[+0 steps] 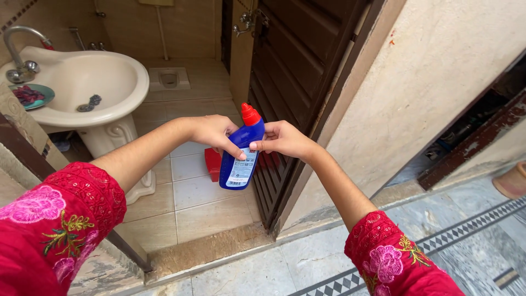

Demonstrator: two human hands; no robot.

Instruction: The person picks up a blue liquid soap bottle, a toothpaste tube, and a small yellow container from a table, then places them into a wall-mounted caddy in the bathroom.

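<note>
Blue plastic bottle with red pointed cap point(241, 156) is held upright between your hands before the doorway: left hand point(215, 132) grips its back, right hand point(281, 140) pinches its shoulder. White ceramic washbasin point(82, 87) stands further left.

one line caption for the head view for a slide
Both hands, left hand and right hand, hold a blue bottle with red cap at a bathroom doorway.

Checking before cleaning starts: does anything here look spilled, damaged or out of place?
Nothing spilled. The blue bottle is capped, held between left hand and right hand. The dark wooden frame at right looks worn, its paint peeling.
</note>
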